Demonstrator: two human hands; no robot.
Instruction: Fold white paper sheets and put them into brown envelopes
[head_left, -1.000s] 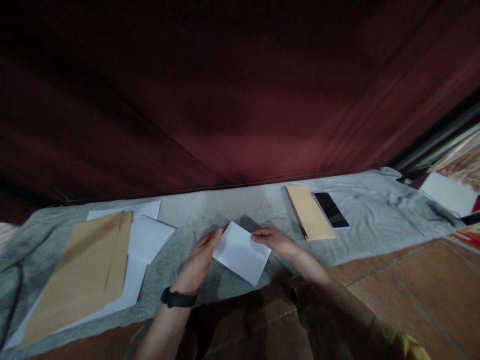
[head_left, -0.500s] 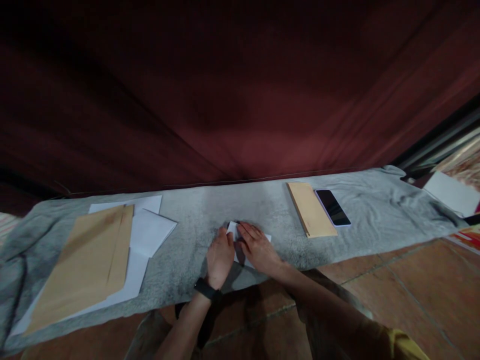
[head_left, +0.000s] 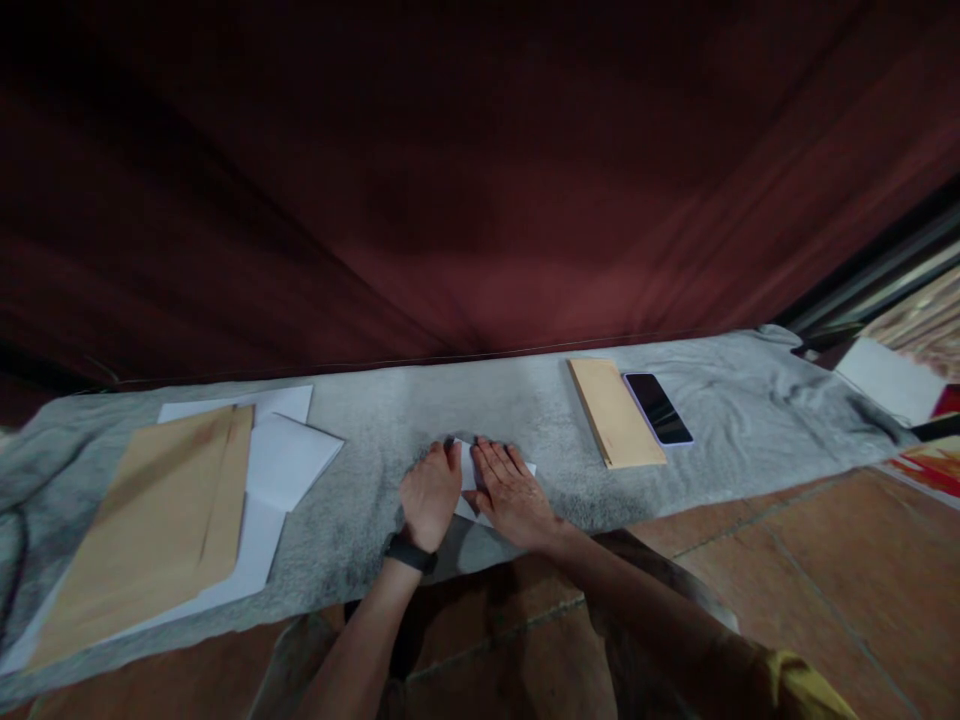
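Note:
A small folded piece of white paper [head_left: 468, 470] lies on the grey cloth near its front edge, partly covered by both hands. My left hand [head_left: 431, 495], with a dark band at the wrist, is closed at the paper's left edge, thumb along it and the other fingers curled under. Flat on the paper's right part rests my right hand [head_left: 511, 492], its fingers stretched out and slightly apart, thumb pointing left. A white corner shows past its fingers.
Grey cloth [head_left: 360, 540] covers the long surface. At left, a large brown envelope [head_left: 142, 520] lies over white sheets [head_left: 289, 460]. A smaller brown envelope [head_left: 616, 412] and a phone [head_left: 658, 408] lie to the right. Dark red fabric [head_left: 480, 250] hangs behind.
My right hand has flattened, its fingers now straighter on the paper. The left hand stays at the paper's left edge. The whole view has shifted slightly.

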